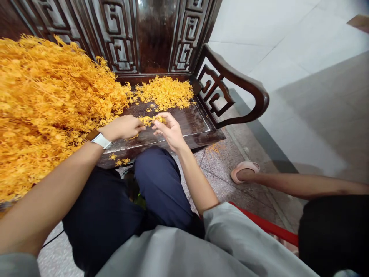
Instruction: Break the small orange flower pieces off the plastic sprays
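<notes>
Over the front part of a dark wooden bench seat (pixel 187 119), both my hands are close together. My left hand (pixel 125 127), below a wrist strap with a silvery face, has its fingers pressed together at the left end of a few small yellow plastic pieces (pixel 146 120). My right hand (pixel 170 131) pinches a yellow piece (pixel 160 119) between thumb and fingers. Behind them on the seat lies a small pile of yellow pieces (pixel 167 92). A much larger orange-yellow heap (pixel 54 104) fills the left side, next to my left forearm.
A curved wooden armrest (pixel 259 98) closes the bench's right end. Loose pieces (pixel 118 160) lie on the front edge, others on the floor. At the right are another person's leg and pink slipper (pixel 236 172), and a red edge (pixel 268 225).
</notes>
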`<state>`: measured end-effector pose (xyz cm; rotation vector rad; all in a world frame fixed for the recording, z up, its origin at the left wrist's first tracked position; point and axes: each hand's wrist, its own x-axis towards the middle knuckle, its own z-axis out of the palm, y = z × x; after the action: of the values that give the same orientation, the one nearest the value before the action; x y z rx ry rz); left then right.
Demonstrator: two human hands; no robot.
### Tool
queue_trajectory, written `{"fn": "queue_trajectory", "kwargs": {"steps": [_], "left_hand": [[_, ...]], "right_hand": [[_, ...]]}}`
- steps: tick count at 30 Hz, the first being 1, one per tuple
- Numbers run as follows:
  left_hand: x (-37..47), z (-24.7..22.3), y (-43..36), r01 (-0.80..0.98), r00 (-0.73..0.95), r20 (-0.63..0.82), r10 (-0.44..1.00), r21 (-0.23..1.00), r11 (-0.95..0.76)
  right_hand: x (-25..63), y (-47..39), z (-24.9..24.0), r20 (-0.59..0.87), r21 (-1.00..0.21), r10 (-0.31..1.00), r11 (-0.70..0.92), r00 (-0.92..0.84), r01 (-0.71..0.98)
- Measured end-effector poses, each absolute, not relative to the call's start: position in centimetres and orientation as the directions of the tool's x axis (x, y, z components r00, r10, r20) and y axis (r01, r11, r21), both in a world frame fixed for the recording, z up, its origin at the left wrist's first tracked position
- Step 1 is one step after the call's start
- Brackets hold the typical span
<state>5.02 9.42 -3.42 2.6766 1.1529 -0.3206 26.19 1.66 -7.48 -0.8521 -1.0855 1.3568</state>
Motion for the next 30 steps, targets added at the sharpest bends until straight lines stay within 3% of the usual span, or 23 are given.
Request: {"fn": "queue_trajectory", "kwargs": {"steps": [6, 11, 16, 20, 23, 26, 30], "left_hand": [[5.0, -3.6, 9.3, 0.720, 0.688, -0.266, 0.675, 0.135, -0.681], [5.3, -3.6, 9.2, 0.708, 0.704, -0.258, 0.661, 0.177, -0.684], [5.6, -3.7, 9.1, 0.698, 0.715, -0.260, 0.649, 0.198, -0.689], [5.3, -3.7, 9.5, 0.701, 0.713, -0.233, 0.661, 0.230, -0.675], [4.9, -3.5, 9.8, 0.691, 0.718, -0.213, 0.663, 0.332, -0.642], [4.9, -3.2, 9.8, 0.620, 0.769, -0.198, 0.608, 0.462, -0.634], [5.1, -2.6, 9.7, 0.513, 0.849, -0.159, 0.504, 0.478, -0.713]], "right_hand": [[26.3, 1.8, -8.2, 0.131, -0.943, 0.988, 0.149, 0.079, -0.296], [26.7, 1.3, -8.1, 0.080, -0.830, 0.996, 0.047, -0.036, -0.556], [26.7, 1.2, -7.4, 0.039, -0.734, 0.992, -0.053, -0.120, -0.677], [27.2, 1.1, -7.1, 0.007, -0.728, 0.982, -0.126, -0.191, -0.674], [28.2, 0.2, -7.4, 0.025, -0.751, 0.969, -0.144, -0.246, -0.645], [29.1, -1.6, -7.9, -0.005, -0.815, 0.951, -0.183, -0.309, -0.550], [29.9, -5.0, -7.8, -0.080, -0.811, 0.958, -0.224, -0.276, -0.541]]}}
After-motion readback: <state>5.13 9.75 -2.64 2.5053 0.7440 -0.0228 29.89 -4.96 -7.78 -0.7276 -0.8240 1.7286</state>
